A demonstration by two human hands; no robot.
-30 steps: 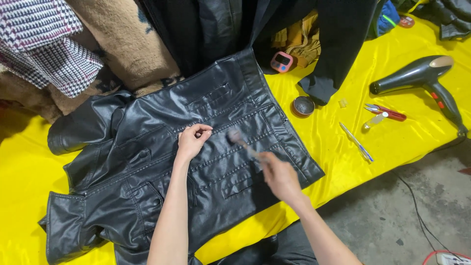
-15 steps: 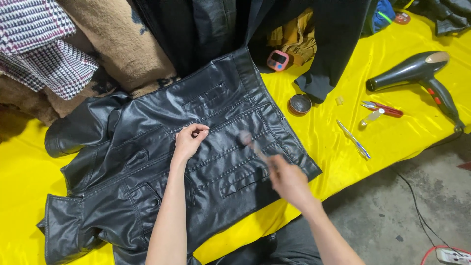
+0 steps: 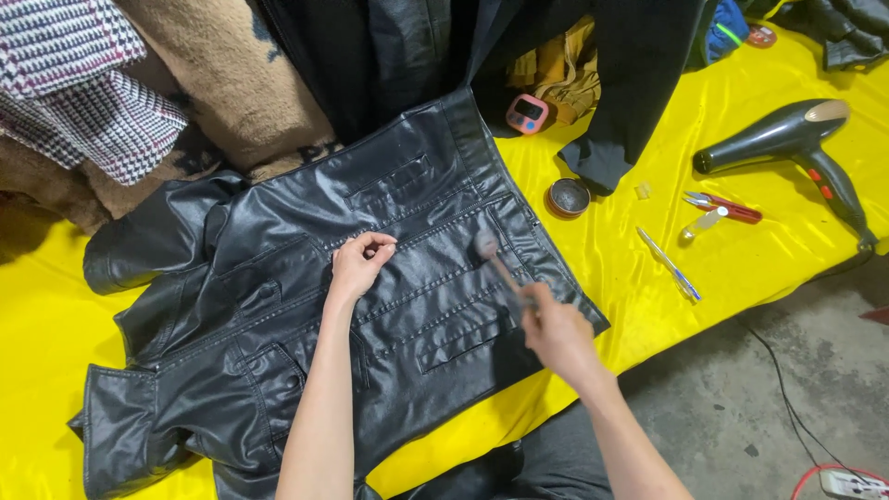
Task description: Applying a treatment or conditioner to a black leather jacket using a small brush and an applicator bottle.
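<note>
Since a second ago our right hand [image 3: 556,333] has drawn a little back toward us, and the small brush [image 3: 495,264] it grips now points its blurred head up the seam; our left hand [image 3: 361,264] has hardly shifted. Its fingers [image 3: 380,245] are curled closed, pinching or pressing the black leather jacket [image 3: 306,333] at its stitched centre (we cannot tell which). The jacket lies flat, back up, on the yellow satin cloth [image 3: 648,306] over the tabletop. To brush well, we judge short strokes along the stitching best, the left hand keeping the panel taut. The leather looks glossy, smooth and creased; the cloth is slick and shiny. A round tin [image 3: 568,196], a dark hair dryer [image 3: 787,139] and red snips [image 3: 727,206] lie to the right
</note>
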